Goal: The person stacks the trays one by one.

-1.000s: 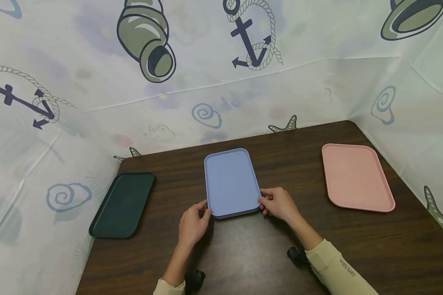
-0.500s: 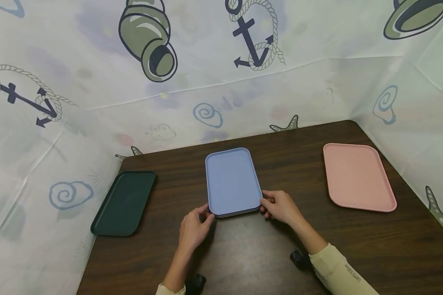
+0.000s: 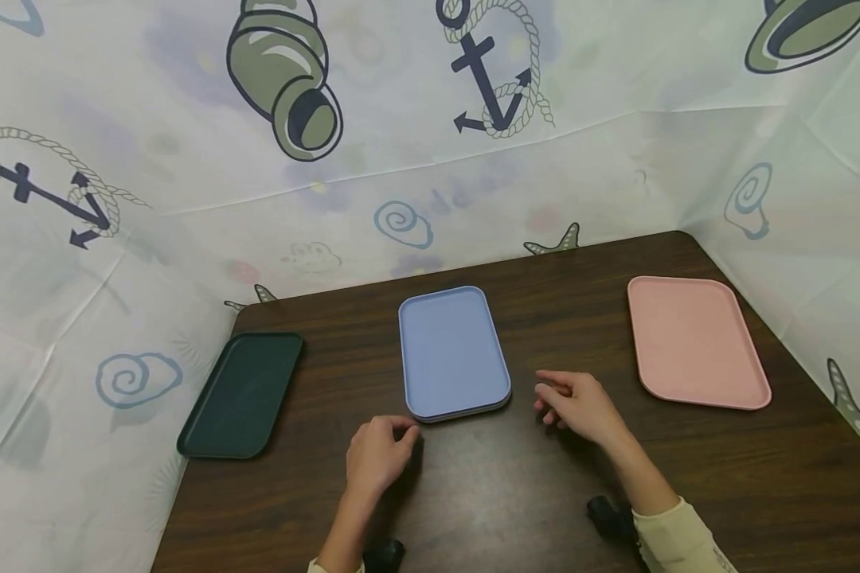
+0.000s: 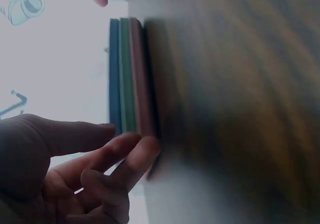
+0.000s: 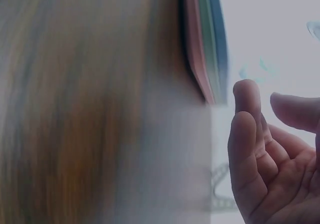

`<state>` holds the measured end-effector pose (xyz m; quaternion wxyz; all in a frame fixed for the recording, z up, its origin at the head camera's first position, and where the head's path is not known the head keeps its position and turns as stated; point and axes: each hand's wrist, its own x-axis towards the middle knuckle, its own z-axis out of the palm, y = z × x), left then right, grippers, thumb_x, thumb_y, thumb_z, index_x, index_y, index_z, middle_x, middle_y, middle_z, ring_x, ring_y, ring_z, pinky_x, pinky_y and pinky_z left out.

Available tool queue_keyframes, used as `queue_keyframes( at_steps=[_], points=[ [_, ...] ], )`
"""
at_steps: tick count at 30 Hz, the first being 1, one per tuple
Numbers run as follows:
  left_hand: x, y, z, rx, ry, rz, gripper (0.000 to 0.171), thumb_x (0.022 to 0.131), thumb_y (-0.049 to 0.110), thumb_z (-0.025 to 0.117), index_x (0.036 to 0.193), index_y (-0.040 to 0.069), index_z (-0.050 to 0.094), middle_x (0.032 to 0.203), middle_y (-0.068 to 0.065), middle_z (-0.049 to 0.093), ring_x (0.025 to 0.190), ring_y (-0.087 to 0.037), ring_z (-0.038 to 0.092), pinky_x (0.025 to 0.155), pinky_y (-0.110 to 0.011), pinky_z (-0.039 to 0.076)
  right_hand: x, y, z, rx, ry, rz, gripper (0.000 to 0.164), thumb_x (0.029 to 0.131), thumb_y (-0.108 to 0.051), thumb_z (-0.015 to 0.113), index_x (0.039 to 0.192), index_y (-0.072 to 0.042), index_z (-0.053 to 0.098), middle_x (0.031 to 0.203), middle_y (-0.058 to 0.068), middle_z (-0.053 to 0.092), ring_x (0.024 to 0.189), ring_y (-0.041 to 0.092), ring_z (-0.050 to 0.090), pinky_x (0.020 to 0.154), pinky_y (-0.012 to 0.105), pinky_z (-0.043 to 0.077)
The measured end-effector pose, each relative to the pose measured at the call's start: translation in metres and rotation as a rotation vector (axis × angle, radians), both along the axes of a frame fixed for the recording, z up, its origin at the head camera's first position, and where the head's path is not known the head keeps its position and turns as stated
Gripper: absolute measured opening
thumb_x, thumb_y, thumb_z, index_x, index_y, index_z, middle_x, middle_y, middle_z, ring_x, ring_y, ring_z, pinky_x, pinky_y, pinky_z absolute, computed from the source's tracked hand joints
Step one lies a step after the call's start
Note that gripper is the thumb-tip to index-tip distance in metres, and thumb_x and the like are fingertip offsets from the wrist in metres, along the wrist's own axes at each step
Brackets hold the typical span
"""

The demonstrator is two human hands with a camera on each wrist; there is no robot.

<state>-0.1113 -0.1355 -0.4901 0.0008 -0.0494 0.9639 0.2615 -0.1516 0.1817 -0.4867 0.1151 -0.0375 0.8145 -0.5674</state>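
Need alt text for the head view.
A person's left hand and right hand are near the front corners of a blue-topped tray stack on a dark table. A green tray lies at left, a pink tray at right; printed cloth hangs behind.

The right hand (image 3: 580, 407) let go of the near right corner of the tray stack (image 3: 455, 350) and moved outward, so that the stack came to lie left of its fingertips, across a visible gap. The left hand (image 3: 380, 455) slid back toward the person from the near left corner, which ended up just beyond its thumb and fingertips.
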Motion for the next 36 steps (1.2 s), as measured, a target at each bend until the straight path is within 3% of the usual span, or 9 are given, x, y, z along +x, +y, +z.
queue_keyframes(
  at_steps=[4,8,14,17,20,22,24,30,36],
  points=[
    [0.001,0.012,0.011,-0.041,0.037,-0.094,0.005,0.085,0.027,0.074,0.080,0.027,0.076,0.075,0.011,0.067,0.068,-0.013,0.060,0.057,-0.036,0.045,0.006,0.023,0.001,-0.050,0.003,-0.050,0.043,0.100,-0.016,0.056,0.134,0.011,0.051,0.088,0.017,0.072,0.066,0.023,0.069,0.057,0.032,0.054],
    [-0.002,0.033,0.022,-0.019,0.097,-0.223,0.011,0.083,0.027,0.076,0.074,0.030,0.070,0.066,0.019,0.058,0.062,-0.006,0.054,0.057,-0.032,0.043,0.014,0.049,0.000,-0.077,0.009,-0.126,0.046,0.101,-0.017,0.056,0.134,0.014,0.049,0.090,0.020,0.071,0.066,0.021,0.069,0.057,0.031,0.055],
    [-0.014,0.086,0.028,0.090,0.132,-0.419,0.018,0.083,0.033,0.077,0.069,0.029,0.065,0.064,0.022,0.055,0.061,0.001,0.051,0.056,-0.023,0.041,0.030,0.096,-0.002,-0.084,0.017,-0.306,0.049,0.101,-0.022,0.055,0.133,0.014,0.049,0.083,0.006,0.073,0.065,0.014,0.070,0.055,0.028,0.055],
    [-0.021,0.123,0.021,0.156,0.095,-0.520,0.018,0.086,0.034,0.074,0.072,0.027,0.067,0.063,0.022,0.055,0.056,0.004,0.048,0.053,-0.017,0.039,0.038,0.121,-0.003,-0.137,0.023,-0.396,0.033,0.099,-0.022,0.059,0.124,-0.001,0.063,0.078,-0.003,0.072,0.063,0.013,0.070,0.054,0.027,0.054],
    [-0.024,0.162,0.011,0.197,0.004,-0.587,0.010,0.090,0.034,0.070,0.088,0.025,0.074,0.067,0.023,0.059,0.056,0.007,0.049,0.053,-0.015,0.038,0.043,0.142,-0.003,-0.219,-0.002,-0.471,0.012,0.097,-0.023,0.062,0.106,-0.024,0.069,0.076,-0.007,0.072,0.062,0.012,0.070,0.054,0.025,0.054],
    [-0.025,0.184,0.005,0.214,-0.064,-0.601,0.018,0.091,0.034,0.069,0.104,0.024,0.075,0.071,0.024,0.061,0.058,0.008,0.050,0.056,-0.015,0.039,0.045,0.153,-0.003,-0.257,-0.031,-0.528,0.010,0.097,-0.022,0.063,0.101,-0.029,0.068,0.074,-0.007,0.072,0.061,0.012,0.069,0.053,0.024,0.053],
    [-0.027,0.204,0.001,0.226,-0.124,-0.588,0.030,0.090,0.036,0.069,0.118,0.023,0.071,0.076,0.024,0.064,0.064,0.009,0.053,0.062,-0.015,0.042,0.045,0.161,-0.003,-0.242,-0.063,-0.612,0.013,0.097,-0.021,0.062,0.109,-0.021,0.066,0.069,-0.009,0.070,0.057,0.010,0.068,0.051,0.023,0.052],
    [-0.040,0.252,-0.007,0.197,-0.192,-0.505,0.050,0.088,0.042,0.069,0.133,0.022,0.061,0.082,0.023,0.067,0.087,0.003,0.061,0.084,-0.023,0.045,0.047,0.187,-0.005,-0.005,-0.198,-0.852,0.059,0.099,-0.028,0.053,0.147,0.004,0.038,0.052,-0.022,0.057,0.046,0.003,0.060,0.045,0.020,0.048],
    [-0.056,0.281,-0.009,0.140,-0.259,-0.411,0.056,0.087,0.046,0.068,0.137,0.021,0.057,0.081,0.020,0.066,0.095,-0.004,0.062,0.089,-0.028,0.046,0.045,0.203,-0.011,0.148,-0.287,-0.836,0.072,0.098,-0.038,0.048,0.152,0.003,0.024,0.049,-0.026,0.049,0.044,0.001,0.058,0.046,0.023,0.050]
  ],
)
